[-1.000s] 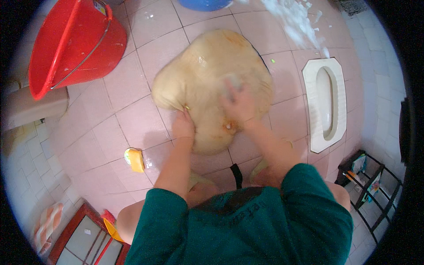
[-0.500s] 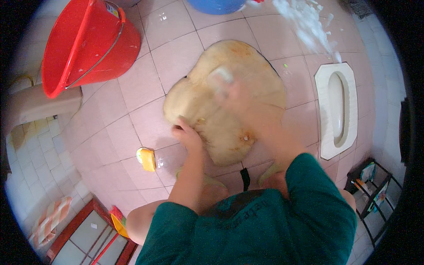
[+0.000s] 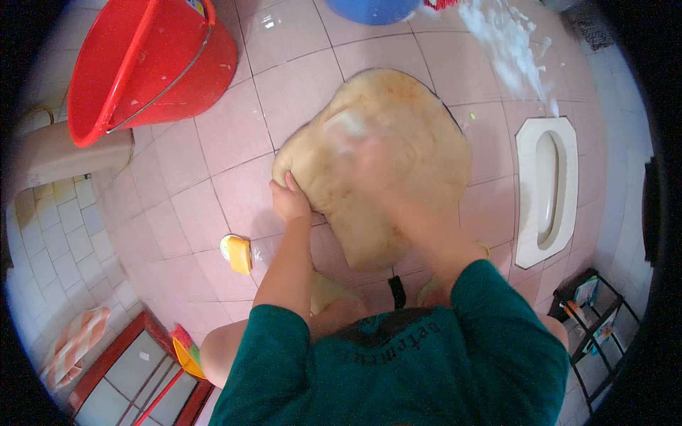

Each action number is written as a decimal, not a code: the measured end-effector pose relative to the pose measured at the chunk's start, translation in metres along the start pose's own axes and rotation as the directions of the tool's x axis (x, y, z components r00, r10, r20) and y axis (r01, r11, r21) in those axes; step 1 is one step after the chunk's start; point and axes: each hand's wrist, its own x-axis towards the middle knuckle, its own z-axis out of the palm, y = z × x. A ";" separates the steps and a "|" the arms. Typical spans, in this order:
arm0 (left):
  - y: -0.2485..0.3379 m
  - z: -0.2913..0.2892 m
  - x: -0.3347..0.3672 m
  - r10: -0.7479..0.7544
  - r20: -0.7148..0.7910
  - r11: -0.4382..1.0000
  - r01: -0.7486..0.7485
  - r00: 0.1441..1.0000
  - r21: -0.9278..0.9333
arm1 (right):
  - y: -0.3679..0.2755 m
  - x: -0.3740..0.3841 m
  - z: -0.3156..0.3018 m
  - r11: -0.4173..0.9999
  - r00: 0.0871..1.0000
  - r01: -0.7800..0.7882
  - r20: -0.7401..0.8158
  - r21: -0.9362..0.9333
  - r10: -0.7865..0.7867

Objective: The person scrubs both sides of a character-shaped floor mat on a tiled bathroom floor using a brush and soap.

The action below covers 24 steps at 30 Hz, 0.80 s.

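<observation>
A thick beige mat (image 3: 430,145) with wavy edges and brownish stains lies on the pink tiles in front of me. My left hand (image 3: 291,204) grips its left edge, thumb on top and the other fingers partly hidden. Over the upper left part of the mat, my right hand (image 3: 369,160) is smeared by motion. It holds a white, hand-sized block (image 3: 344,126) against the surface; blur hides its exact kind. To the left of the mat, a yellow bar (image 3: 240,257), likely soap, rests on a small pale dish (image 3: 225,247).
A red bucket (image 3: 174,78) stands at the upper left, a blue basin (image 3: 373,8) at the far edge. White foam (image 3: 504,46) spreads at the upper right, near a squat toilet (image 3: 524,213). A black rack (image 3: 600,319) stands lower right. Behind me on the left is a red-framed door (image 3: 121,387).
My left hand has shifted up and left along the mat's edge and now grips its left lobe. The right hand keeps moving with the white block. The whole view has shifted slightly.
</observation>
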 end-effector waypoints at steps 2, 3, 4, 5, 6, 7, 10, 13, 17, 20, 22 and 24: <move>-0.004 0.011 0.000 -0.010 0.179 1.000 0.011 0.984 -0.005 | -0.052 -0.015 0.030 0.964 0.960 0.252 0.101 0.086 -0.260; -0.002 0.012 -0.004 0.029 0.132 0.999 -0.032 0.991 0.023 | -0.057 -0.022 0.046 0.947 0.954 0.225 0.145 0.230 -0.262; -0.007 0.002 -0.003 0.049 0.064 0.996 -0.053 0.997 0.066 | -0.057 -0.005 0.033 0.969 0.974 -0.002 0.219 0.248 -0.054; -0.017 -0.010 -0.004 0.059 -0.008 0.990 -0.057 0.998 0.128 | -0.055 0.025 0.003 0.938 0.939 -0.230 0.311 0.259 0.144; -0.007 -0.006 -0.012 0.102 0.017 0.988 -0.103 0.995 0.119 | 0.011 0.035 0.005 0.974 0.938 -0.199 0.308 0.110 0.157; 0.001 -0.003 -0.013 0.133 0.008 0.985 -0.133 0.991 0.107 | 0.063 0.051 0.002 0.989 0.939 -0.149 0.310 -0.016 0.146; -0.008 0.004 -0.012 0.173 -0.087 0.980 -0.163 0.981 0.114 | 0.120 0.071 -0.036 0.935 0.967 -0.256 -0.061 -0.247 0.249; -0.024 0.005 -0.011 0.163 -0.173 0.978 -0.137 0.971 0.155 | 0.051 0.068 -0.022 0.943 0.956 -0.294 -0.030 -0.153 0.293; -0.028 0.014 -0.014 0.216 -0.148 0.966 -0.233 0.965 -0.108 | -0.049 0.041 0.005 0.932 0.910 0.345 0.204 0.111 -0.361; -0.005 0.005 -0.016 0.212 -0.017 0.970 -0.209 0.977 0.123 | 0.048 0.062 0.027 0.991 0.985 -0.119 0.136 0.056 0.111; -0.015 0.007 -0.014 0.199 -0.094 0.971 -0.183 0.976 0.156 | 0.098 0.091 -0.013 0.973 0.998 -0.058 -0.021 -0.222 0.055; -0.014 0.012 -0.015 0.195 -0.127 0.971 -0.173 0.972 0.167 | 0.089 0.101 -0.028 0.938 0.973 -0.226 -0.017 -0.263 0.230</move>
